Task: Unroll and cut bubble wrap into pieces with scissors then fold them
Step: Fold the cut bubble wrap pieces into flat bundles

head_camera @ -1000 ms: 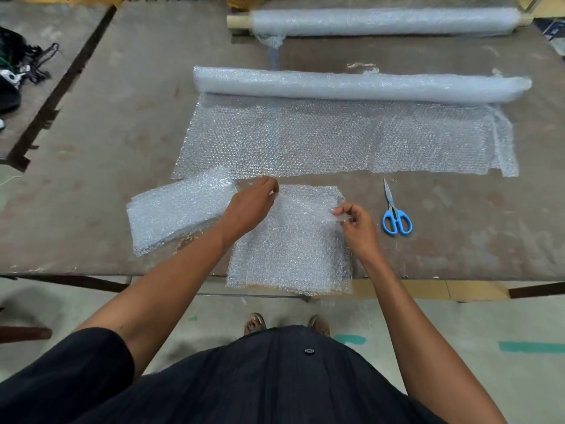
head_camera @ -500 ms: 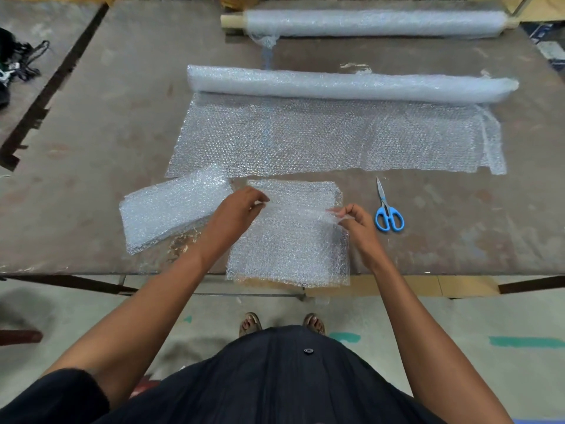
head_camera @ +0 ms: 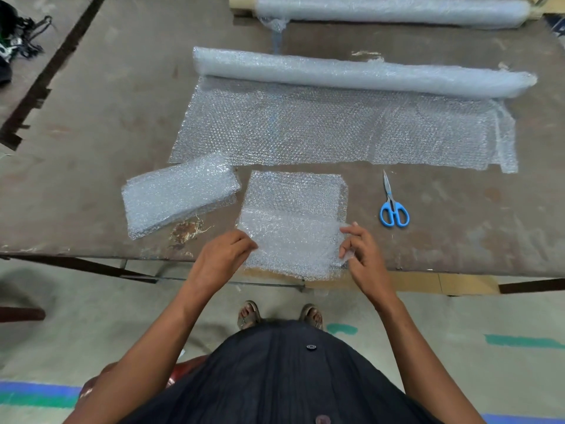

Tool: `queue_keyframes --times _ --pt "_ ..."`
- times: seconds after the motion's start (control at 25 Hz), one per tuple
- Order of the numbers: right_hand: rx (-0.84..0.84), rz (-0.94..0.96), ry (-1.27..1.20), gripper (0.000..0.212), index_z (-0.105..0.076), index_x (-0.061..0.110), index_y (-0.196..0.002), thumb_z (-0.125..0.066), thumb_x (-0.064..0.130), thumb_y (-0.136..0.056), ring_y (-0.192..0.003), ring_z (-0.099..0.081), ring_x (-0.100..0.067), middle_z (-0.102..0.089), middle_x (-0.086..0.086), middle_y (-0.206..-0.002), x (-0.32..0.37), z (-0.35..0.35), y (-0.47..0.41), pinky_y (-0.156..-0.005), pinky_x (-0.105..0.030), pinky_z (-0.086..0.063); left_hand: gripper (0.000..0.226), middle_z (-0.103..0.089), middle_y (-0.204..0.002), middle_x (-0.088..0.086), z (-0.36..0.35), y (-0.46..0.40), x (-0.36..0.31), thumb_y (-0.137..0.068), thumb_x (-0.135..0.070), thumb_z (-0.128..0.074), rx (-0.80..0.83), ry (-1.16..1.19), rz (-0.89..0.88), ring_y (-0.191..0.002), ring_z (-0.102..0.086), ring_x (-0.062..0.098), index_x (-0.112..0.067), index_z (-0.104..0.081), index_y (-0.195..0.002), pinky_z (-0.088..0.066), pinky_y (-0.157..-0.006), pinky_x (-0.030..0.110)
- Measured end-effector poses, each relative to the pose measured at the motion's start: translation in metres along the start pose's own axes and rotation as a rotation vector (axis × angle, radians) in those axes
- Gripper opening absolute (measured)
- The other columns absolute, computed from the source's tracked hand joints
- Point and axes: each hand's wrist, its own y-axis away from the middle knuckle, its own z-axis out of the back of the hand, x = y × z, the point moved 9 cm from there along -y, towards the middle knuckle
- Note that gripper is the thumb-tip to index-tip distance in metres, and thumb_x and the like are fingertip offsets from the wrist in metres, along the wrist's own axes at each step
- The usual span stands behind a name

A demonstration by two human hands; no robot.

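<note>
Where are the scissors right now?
In the head view the blue-handled scissors lie flat on the table, untouched, right of the cut bubble wrap piece and just below the unrolled sheet, blades pointing away from the person.

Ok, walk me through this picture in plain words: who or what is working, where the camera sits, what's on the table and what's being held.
There is no machine here. A person works with two bare hands, and the single camera is worn on their head, looking forward and down, so you see their arms, dark clothing and feet.

The left hand and the right hand each pinch a side of a cut bubble wrap piece, folded partway over on itself at the near edge of the brown table.

To its left lies a stack of folded pieces. To its right lie blue-handled scissors, untouched. Behind is a partly unrolled bubble wrap roll, its loose sheet spread toward the person. A second roll lies at the far edge.
</note>
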Motion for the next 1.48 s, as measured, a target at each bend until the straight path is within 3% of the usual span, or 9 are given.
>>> queue_keyframes --times 0.2,0.32,0.56,0.72,0.96,1.08,1.16,1.32,1.48 --pt "0.002 0.026 0.127 0.042 -0.069 0.02 -0.084 -0.052 -0.019 -0.082 -0.157 -0.03 -0.006 -0.055 0.001 -0.148 -0.012 -0.003 0.008 -0.127 -0.051 -0.031 0.013 -0.071 -0.098 -0.007 -0.003 0.016 -0.01 -0.095 -0.037 -0.08 0.018 -0.148 -0.086 -0.086 -0.067 0.022 -0.026 -0.077 -0.102 -0.049 -0.07 0.041" --pt "0.052 -0.045 0.259 0.037 -0.07 0.034 -0.092 -0.05 0.003 -0.089 -0.158 -0.024 -0.005 -0.047 0.011 -0.158 -0.013 -0.001 0.011 -0.12 -0.051 -0.025 0.047 -0.067 -0.102 -0.004 0.007 0.02 -0.008 -0.09 -0.069 -0.073 -0.019 -0.204 -0.006 -0.09 -0.061 0.02 -0.026 -0.076 -0.112 -0.044 -0.075 0.041" --pt "0.011 0.092 0.483 0.03 -0.066 0.038 -0.121 -0.045 0.042 -0.101 -0.147 -0.042 -0.006 -0.053 0.013 -0.152 0.042 -0.012 0.003 -0.112 -0.046 -0.022 0.052 -0.05 -0.158 0.002 0.004 -0.029 -0.038 -0.109 -0.044 -0.057 -0.078 -0.102 0.075 -0.139 -0.053 0.024 -0.023 -0.05 -0.156 -0.045 -0.109 0.042" --pt "0.223 0.132 0.67 0.057 -0.026 0.027 -0.167 -0.031 0.045 -0.113 -0.164 -0.006 -0.01 -0.013 0.006 -0.178 0.05 -0.089 -0.009 -0.128 -0.047 -0.015 0.06 -0.02 -0.176 0.003 -0.066 -0.046 -0.053 -0.113 -0.035 -0.035 0.2 -0.088 0.038 -0.162 -0.02 0.022 -0.024 -0.019 -0.17 -0.028 -0.128 0.048" --pt "0.241 0.046 0.705 0.068 0.007 0.034 -0.17 -0.023 0.058 -0.114 -0.163 0.017 -0.011 0.017 0.011 -0.177 0.008 -0.088 0.001 -0.133 -0.049 -0.003 0.084 0.028 -0.174 -0.004 -0.084 -0.031 0.002 -0.104 -0.078 -0.008 0.452 -0.226 0.127 -0.16 0.025 0.017 -0.029 0.021 -0.166 0.014 -0.13 0.05" --pt "0.138 -0.032 0.664 0.063 -0.004 0.035 -0.171 -0.027 0.052 -0.115 -0.165 0.006 -0.012 0.002 0.009 -0.179 0.001 -0.055 -0.001 -0.129 -0.052 -0.009 0.096 -0.012 -0.173 0.006 -0.065 -0.04 0.021 -0.1 -0.084 -0.021 0.42 -0.224 0.14 -0.161 -0.011 0.025 -0.022 0.001 -0.17 -0.008 -0.129 0.054" --pt "0.061 -0.049 0.697 0.056 -0.021 0.036 -0.167 -0.035 0.046 -0.114 -0.163 -0.013 -0.015 -0.028 0.009 -0.172 0.002 -0.038 -0.014 -0.12 -0.059 -0.02 0.095 -0.04 -0.142 0.004 -0.054 -0.052 0.028 -0.094 -0.086 -0.041 0.387 -0.189 0.128 -0.135 -0.042 0.024 -0.024 -0.027 -0.165 -0.03 -0.116 0.051" --pt "0.038 -0.024 0.821 0.039 -0.06 0.03 -0.137 -0.061 0.046 -0.102 -0.128 -0.053 -0.021 -0.064 0.006 -0.125 0.014 -0.02 -0.048 -0.102 -0.051 -0.026 0.058 -0.045 -0.111 -0.005 -0.042 -0.078 0.038 -0.076 -0.07 -0.08 0.352 0.017 0.188 -0.106 -0.045 0.014 -0.033 -0.066 -0.118 -0.036 -0.094 0.04" --pt "0.125 -0.06 0.716 0.022 -0.064 0.034 -0.1 -0.071 0.054 -0.094 -0.107 -0.052 -0.015 -0.061 0.009 -0.102 0.013 -0.01 -0.063 -0.097 -0.045 -0.027 0.037 -0.069 -0.097 -0.009 -0.043 -0.074 0.046 -0.078 -0.047 -0.09 0.434 0.439 0.261 -0.09 -0.064 0.011 -0.024 -0.066 -0.094 -0.055 -0.083 0.039"
